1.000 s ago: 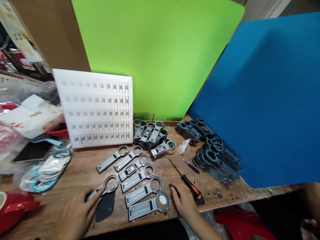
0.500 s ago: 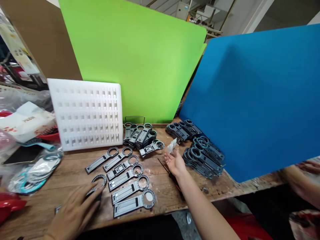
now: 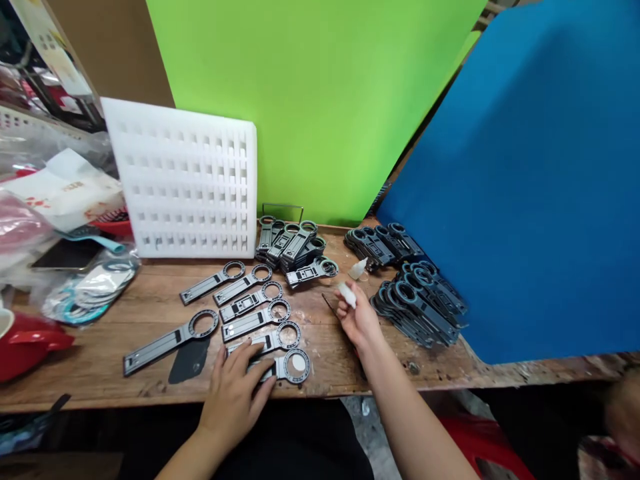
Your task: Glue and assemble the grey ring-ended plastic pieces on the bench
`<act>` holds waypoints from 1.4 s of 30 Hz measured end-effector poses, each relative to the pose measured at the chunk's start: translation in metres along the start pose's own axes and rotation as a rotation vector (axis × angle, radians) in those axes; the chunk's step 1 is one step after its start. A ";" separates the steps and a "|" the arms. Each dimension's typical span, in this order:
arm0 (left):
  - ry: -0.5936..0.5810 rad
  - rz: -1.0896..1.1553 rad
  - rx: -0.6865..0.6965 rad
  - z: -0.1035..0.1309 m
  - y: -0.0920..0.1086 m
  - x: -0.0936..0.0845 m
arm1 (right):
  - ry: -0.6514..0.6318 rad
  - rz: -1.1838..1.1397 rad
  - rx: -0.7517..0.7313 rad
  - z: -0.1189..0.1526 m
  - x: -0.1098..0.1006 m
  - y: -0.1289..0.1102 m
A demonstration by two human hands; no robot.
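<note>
Since the frames of a moment ago, a small white bottle [image 3: 347, 295] has been taken up by the right hand [image 3: 361, 321], which is held to the right of the row of ring-ended parts [image 3: 250, 322]. The bottle is gripped by curled fingers; a second white piece [image 3: 357, 269] has been left farther off, also to the right of the row. A single part [image 3: 160, 346], covered by the left hand earlier, has been released and is seen to the left of the row, along the edge of a dark flat pad [image 3: 186, 365]. The left hand [image 3: 239, 383] has been shifted to the row's near end: its fingers are loosely spread over the two nearest parts, though whether either is pinched cannot be told.

By this change, attention is judged to have been moved from the single part to the row, with the bottle brought to hand. Close-set as they are, the row's parts could be nudged askew by the left fingers.
</note>
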State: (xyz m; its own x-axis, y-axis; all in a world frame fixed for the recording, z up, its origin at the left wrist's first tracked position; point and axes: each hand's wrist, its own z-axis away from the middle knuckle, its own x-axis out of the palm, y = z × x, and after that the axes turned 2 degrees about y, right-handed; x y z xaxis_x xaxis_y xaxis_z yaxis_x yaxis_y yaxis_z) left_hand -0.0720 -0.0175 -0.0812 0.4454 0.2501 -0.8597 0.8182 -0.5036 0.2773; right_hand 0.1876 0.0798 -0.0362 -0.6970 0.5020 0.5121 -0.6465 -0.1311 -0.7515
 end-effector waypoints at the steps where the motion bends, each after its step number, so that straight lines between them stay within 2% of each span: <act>1: -0.007 0.008 -0.013 0.000 0.001 0.002 | -0.048 0.025 -0.003 0.014 -0.001 0.007; 4: -0.028 0.018 -0.037 -0.001 0.001 0.005 | -0.126 0.073 0.091 0.049 -0.003 0.029; 8: -0.057 0.040 -0.034 -0.004 -0.002 0.007 | -0.141 0.101 0.188 0.069 -0.002 0.052; 12: -0.074 0.074 -0.022 -0.003 -0.006 0.008 | -0.168 0.185 0.104 0.072 -0.001 0.066; 18: -0.079 0.099 -0.038 -0.001 -0.007 0.009 | -0.212 0.441 -0.050 0.069 -0.006 0.082; 28: -0.067 0.092 -0.033 -0.002 -0.007 0.009 | -0.260 0.852 -0.272 0.072 0.000 0.074; 31: -0.062 0.114 -0.072 -0.003 -0.004 0.007 | -0.259 0.966 -0.285 0.074 0.002 0.071; 36: -0.054 0.125 -0.100 -0.004 -0.002 0.005 | -0.251 0.952 -0.293 0.071 0.005 0.074; 42: -0.055 0.109 -0.069 -0.003 -0.004 0.006 | -0.236 0.939 -0.283 0.068 0.003 0.078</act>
State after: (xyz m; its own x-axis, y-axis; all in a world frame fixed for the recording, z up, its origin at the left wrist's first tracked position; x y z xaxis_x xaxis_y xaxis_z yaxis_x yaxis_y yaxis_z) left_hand -0.0712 -0.0118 -0.0859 0.5137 0.1509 -0.8446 0.7903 -0.4664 0.3974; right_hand 0.1137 0.0130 -0.0649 -0.9497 0.1136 -0.2918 0.2719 -0.1633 -0.9484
